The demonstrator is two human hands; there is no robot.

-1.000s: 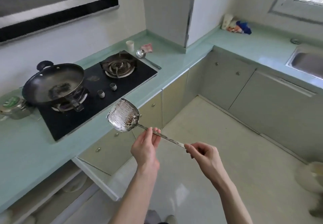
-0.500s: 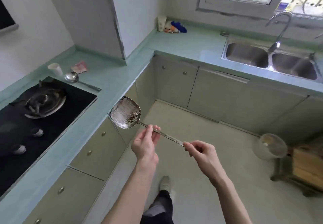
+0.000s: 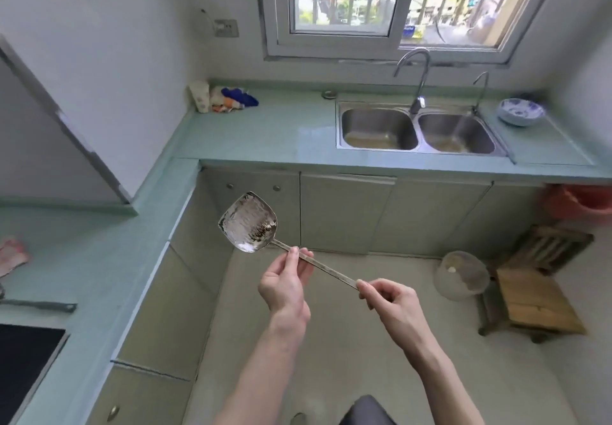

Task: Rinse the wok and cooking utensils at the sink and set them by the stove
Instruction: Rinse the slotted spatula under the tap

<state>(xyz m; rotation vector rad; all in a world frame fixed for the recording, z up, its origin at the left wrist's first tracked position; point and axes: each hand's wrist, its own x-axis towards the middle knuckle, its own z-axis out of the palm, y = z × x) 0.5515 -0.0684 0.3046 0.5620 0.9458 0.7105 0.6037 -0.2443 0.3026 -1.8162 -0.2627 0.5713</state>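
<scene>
Above floor: both hands [image 3: 286, 287] [image 3: 392, 300] pinch hammered steel spatula [image 3: 249, 222] handle.

spatulas [image 3: 249, 224]: 1 | sink basins [image 3: 377, 128]: 2 | taps [image 3: 415, 76]: 2 | bowls [image 3: 520, 111]: 1

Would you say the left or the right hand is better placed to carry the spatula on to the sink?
Probably the right hand: it grips the end of the spatula handle, on the side nearer the sink, while the left hand only pinches the neck by the blade.

sink [image 3: 420, 151] set in counter [image 3: 265, 133] | faucet [image 3: 415, 83] behind sink; bowl [image 3: 520, 112] right of sink; spatula [image 3: 251, 222] before sink, over floor
</scene>
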